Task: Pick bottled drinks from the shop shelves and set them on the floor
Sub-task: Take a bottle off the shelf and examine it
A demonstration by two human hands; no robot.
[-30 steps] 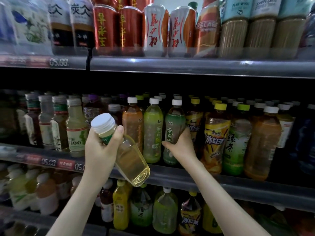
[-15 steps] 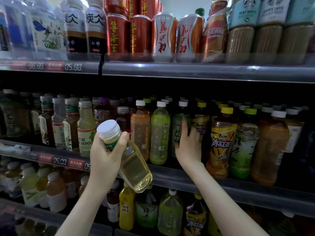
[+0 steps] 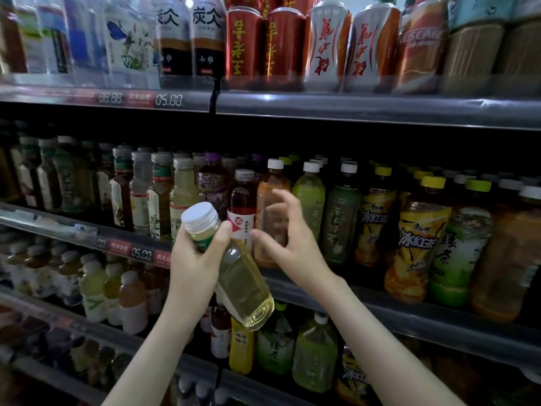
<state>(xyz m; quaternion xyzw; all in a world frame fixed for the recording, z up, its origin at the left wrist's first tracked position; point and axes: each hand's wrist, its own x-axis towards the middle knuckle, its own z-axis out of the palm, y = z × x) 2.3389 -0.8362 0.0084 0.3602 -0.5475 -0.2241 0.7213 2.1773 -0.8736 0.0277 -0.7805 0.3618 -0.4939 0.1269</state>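
One bottle is in hand and none is showing as set down. The left hand (image 3: 196, 256) is gripping a clear plastic bottle of pale yellow drink with a white screw cap (image 3: 243, 288) by its neck. The bottle is tilting base down-right in front of the grey metal middle shelf (image 3: 409, 315). The right hand (image 3: 289, 244) is hovering empty, fingers spread wide, just before an amber-orange plastic bottle with a white cap (image 3: 270, 186) standing on that shelf. Motion blur is hiding whether they touch. A second pick is probably beginning, with carrying and placing left. The floor is lying out of frame, so bottles already down cannot be counted. Fingers are covering the held bottle's label.
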